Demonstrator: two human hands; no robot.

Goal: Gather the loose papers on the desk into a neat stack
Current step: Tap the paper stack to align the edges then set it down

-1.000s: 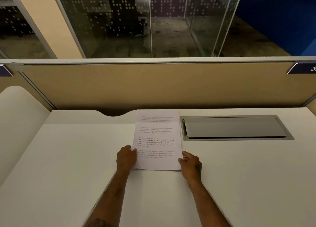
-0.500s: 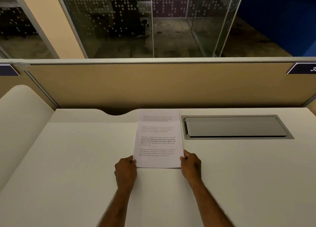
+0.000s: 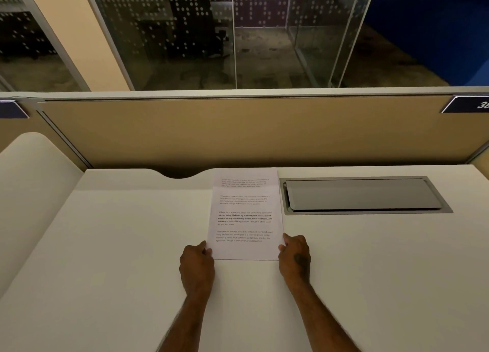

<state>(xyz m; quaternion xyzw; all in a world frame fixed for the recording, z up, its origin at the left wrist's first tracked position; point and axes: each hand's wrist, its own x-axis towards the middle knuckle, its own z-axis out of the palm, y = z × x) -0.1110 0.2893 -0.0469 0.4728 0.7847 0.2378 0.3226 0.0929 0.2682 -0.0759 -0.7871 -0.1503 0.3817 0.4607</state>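
**Both hands square the sheets at their near corners**

Pale and almost bare, the bench (image 3: 111, 245) carries one tidy pile of printed papers (image 3: 244, 214) against a tan partition (image 3: 238, 132).

Left hand (image 3: 197, 265) sits at the near left corner of the pile, its fingertips curled against the left edge; the grip looks closed lightly on the paper's margin, though whether the thumb lies under the sheets I cannot tell. Right hand (image 3: 295, 259) mirrors it at the near right corner, fingers bent in against the right edge, touching it. Neither hand is nearer than the other: each holds its own side, and the pile lies straight ahead of both, running away from the person.

Long axis of the sheets points from the hands toward the partition. Only the top sheet's face shows, and no stray edge peeks out on either side, so the gathering looks nearly done, by my reading.

Far edge of the pile reaches the back lip of the bench, just right of a curved cable notch (image 3: 180, 175), so there is no room to push forward. On the right, a grey recessed hatch (image 3: 365, 195) lies just beside the long edge. Open room lies to the left and toward the person, which is where any further sliding should go.
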